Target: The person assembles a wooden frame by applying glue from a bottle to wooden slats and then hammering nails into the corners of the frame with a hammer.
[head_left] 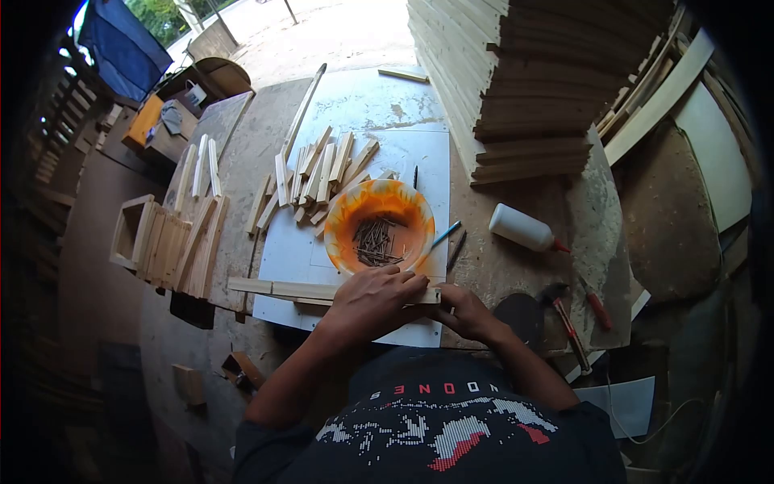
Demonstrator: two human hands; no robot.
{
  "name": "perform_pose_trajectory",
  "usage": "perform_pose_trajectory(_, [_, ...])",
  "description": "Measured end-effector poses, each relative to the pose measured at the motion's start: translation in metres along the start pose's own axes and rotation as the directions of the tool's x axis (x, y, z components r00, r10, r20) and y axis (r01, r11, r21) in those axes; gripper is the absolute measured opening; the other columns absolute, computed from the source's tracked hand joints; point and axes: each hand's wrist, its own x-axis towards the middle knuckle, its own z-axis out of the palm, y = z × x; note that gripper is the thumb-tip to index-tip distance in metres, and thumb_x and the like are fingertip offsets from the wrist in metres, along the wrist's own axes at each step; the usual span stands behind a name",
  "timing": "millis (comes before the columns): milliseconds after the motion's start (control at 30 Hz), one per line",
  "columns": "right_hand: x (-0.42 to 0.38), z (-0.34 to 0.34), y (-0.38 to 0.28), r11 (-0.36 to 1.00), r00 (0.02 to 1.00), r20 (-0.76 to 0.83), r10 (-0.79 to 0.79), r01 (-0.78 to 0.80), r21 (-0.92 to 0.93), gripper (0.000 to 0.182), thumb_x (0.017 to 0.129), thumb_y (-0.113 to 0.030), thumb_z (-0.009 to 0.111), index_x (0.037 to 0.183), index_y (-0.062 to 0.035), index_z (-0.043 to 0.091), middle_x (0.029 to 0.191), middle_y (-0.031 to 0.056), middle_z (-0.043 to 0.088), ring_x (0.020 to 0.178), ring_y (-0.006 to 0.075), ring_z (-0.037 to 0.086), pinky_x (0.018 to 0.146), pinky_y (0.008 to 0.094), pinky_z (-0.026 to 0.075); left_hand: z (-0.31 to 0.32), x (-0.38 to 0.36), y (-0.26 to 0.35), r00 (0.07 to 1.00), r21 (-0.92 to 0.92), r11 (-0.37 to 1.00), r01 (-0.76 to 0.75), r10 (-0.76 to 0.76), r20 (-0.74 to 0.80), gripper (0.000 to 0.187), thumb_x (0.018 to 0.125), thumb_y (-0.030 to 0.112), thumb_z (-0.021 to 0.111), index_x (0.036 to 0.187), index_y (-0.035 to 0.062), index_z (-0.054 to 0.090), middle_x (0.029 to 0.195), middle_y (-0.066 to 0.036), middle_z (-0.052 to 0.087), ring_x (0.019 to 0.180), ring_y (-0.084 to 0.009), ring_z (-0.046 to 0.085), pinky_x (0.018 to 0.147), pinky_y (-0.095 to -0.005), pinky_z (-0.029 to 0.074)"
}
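Observation:
Long pale wooden strips (254, 285) lie across the front edge of the white board on the bench. My left hand (377, 297) rests over the strips near their right part, fingers curled together around them. At the right end of the strips, my right hand (463, 313) has its fingers closed against the wood. Just beyond my left hand sits an orange and yellow bowl (339, 230) with many nails in it. Small wooden pieces (324, 173) lie in a loose pile behind the bowl.
A white glue bottle (520, 227), a hammer (571, 327) and a red-handled tool (597, 310) lie on the right. A tall stack of wood (556, 81) stands at the back right. A wooden frame assembly (165, 246) sits at the left. Pencils (446, 234) lie beside the bowl.

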Motion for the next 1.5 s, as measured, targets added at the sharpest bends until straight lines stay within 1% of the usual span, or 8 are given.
perform_pose_trajectory(233, [-0.005, 0.003, 0.001, 1.0, 0.998, -0.062, -0.013, 0.013, -0.009, 0.023, 0.091, -0.026, 0.064, 0.103, -0.0069, 0.06, 0.092, 0.0152, 0.063, 0.082, 0.0334, 0.064, 0.072, 0.0416, 0.05, -0.01, 0.008, 0.003, 0.998, -0.085, 0.995, -0.051, 0.052, 0.017, 0.035, 0.087, 0.029, 0.068, 0.109, 0.0044, 0.059, 0.104, -0.015, 0.066, 0.096, -0.0313, 0.064, 0.079, -0.0405, 0.05])
perform_pose_trajectory(533, [-0.007, 0.016, 0.021, 1.0, 0.997, -0.077, -0.026, 0.026, 0.002, 0.021, 0.092, -0.024, 0.06, 0.105, -0.0067, 0.059, 0.096, 0.0173, 0.065, 0.088, 0.0378, 0.064, 0.076, 0.0438, 0.051, -0.01, 0.009, 0.012, 1.0, -0.023, 0.999, -0.023, 0.023, 0.019, 0.036, 0.086, 0.029, 0.07, 0.111, 0.0045, 0.059, 0.102, -0.015, 0.067, 0.093, -0.0303, 0.066, 0.081, -0.0416, 0.051])
perform_pose_trajectory(733, [-0.012, 0.018, 0.016, 0.997, 0.998, -0.054, 0.044, -0.041, 0.06, 0.023, 0.092, -0.022, 0.056, 0.109, -0.0064, 0.057, 0.097, 0.0204, 0.065, 0.088, 0.0392, 0.065, 0.078, 0.045, 0.051, -0.011, 0.009, 0.016, 0.99, -0.008, 0.998, 0.057, -0.055, 0.13, 0.033, 0.089, 0.03, 0.067, 0.107, 0.0053, 0.056, 0.094, -0.014, 0.068, 0.086, -0.0303, 0.068, 0.075, -0.0415, 0.05])
perform_pose_trajectory(900, [-0.023, 0.005, 0.017, 0.999, 0.993, -0.119, 0.013, -0.019, -0.05, 0.023, 0.093, -0.025, 0.056, 0.108, -0.0071, 0.055, 0.091, 0.0195, 0.065, 0.083, 0.0395, 0.065, 0.071, 0.0465, 0.051, -0.016, 0.018, 0.029, 0.99, -0.032, 0.998, 0.062, -0.058, 0.126, 0.032, 0.091, 0.029, 0.066, 0.107, 0.0051, 0.053, 0.085, -0.014, 0.067, 0.078, -0.0311, 0.067, 0.068, -0.042, 0.049])
perform_pose_trajectory(1200, [-0.109, -0.091, 0.002, 0.978, 0.971, -0.165, 0.172, -0.189, -0.092, 0.027, 0.093, -0.029, 0.06, 0.108, -0.0069, 0.056, 0.086, 0.0192, 0.067, 0.076, 0.0351, 0.068, 0.068, 0.0424, 0.052, -0.02, 0.078, 0.126, 0.991, -0.016, 0.993, -0.114, 0.115, 0.065, 0.039, 0.093, 0.035, 0.062, 0.113, 0.0041, 0.051, 0.082, -0.015, 0.067, 0.075, -0.0334, 0.067, 0.066, -0.0445, 0.048])
perform_pose_trajectory(1300, [-0.141, -0.113, 0.019, 0.991, 0.969, -0.21, 0.127, -0.133, -0.015, 0.027, 0.093, -0.029, 0.061, 0.109, -0.0076, 0.056, 0.087, 0.0173, 0.068, 0.079, 0.0317, 0.069, 0.069, 0.0419, 0.051, -0.006, 0.103, 0.16, 0.99, -0.064, 0.993, -0.102, 0.108, 0.086, 0.038, 0.092, 0.035, 0.062, 0.113, 0.0042, 0.051, 0.083, -0.016, 0.068, 0.078, -0.0346, 0.067, 0.066, -0.0444, 0.048])
perform_pose_trajectory(1400, [-0.163, -0.134, 0.022, 0.965, 0.957, -0.129, 0.261, -0.263, 0.006, 0.028, 0.093, -0.029, 0.061, 0.111, -0.0086, 0.055, 0.089, 0.016, 0.068, 0.082, 0.0286, 0.069, 0.071, 0.0404, 0.051, 0.005, 0.12, 0.185, 0.988, -0.083, 0.994, -0.069, 0.08, 0.13, 0.036, 0.093, 0.034, 0.062, 0.11, 0.0041, 0.05, 0.083, -0.017, 0.068, 0.078, -0.0357, 0.067, 0.067, -0.0457, 0.049])
perform_pose_trajectory(1500, [-0.176, -0.136, 0.039, 0.962, 0.96, -0.101, 0.26, -0.248, 0.118, 0.027, 0.092, -0.029, 0.062, 0.109, -0.0085, 0.056, 0.09, 0.0164, 0.068, 0.086, 0.0288, 0.068, 0.073, 0.0397, 0.051, 0.014, 0.126, 0.202, 0.99, -0.084, 0.995, -0.047, 0.058, 0.128, 0.034, 0.093, 0.032, 0.061, 0.108, 0.0036, 0.051, 0.083, -0.018, 0.067, 0.077, -0.0364, 0.067, 0.067, -0.0462, 0.049])
